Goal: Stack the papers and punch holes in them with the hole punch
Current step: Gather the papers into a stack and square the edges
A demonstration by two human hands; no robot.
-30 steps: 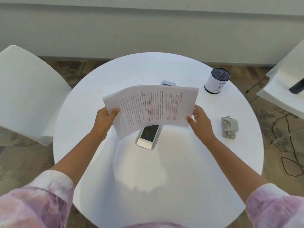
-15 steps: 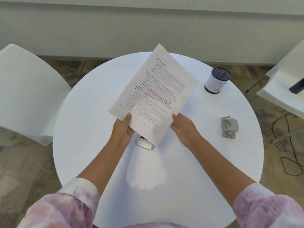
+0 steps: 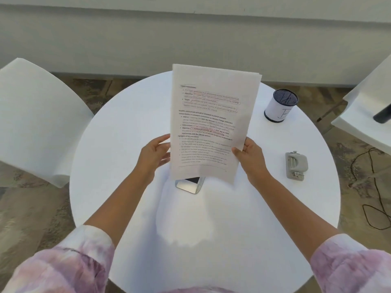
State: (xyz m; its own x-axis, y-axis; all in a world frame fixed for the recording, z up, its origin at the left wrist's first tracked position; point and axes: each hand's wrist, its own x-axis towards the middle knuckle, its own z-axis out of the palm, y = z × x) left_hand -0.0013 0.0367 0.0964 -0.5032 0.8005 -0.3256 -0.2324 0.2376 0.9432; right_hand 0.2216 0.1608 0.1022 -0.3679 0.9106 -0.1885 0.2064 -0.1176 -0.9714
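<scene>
Two hands: the left hand (image 3: pixel 155 154) and the right hand (image 3: pixel 250 157). One stack of papers (image 3: pixel 211 123) between their fingers (image 3: pixel 237 150); its sheets cannot be counted, though offset edges at the top show more than one. One hole punch (image 3: pixel 296 164) right of the right fingers. One mesh cup (image 3: pixel 280 105) beyond it. One phone-like device (image 3: pixel 190 185) just below the fingers. One round worktop (image 3: pixel 118 144). Two white chairs (image 3: pixel 36 115).

round white table (image 3: pixel 118 144), pen cup (image 3: pixel 279 106), phone (image 3: pixel 190 185), chairs (image 3: pixel 36 119)
</scene>
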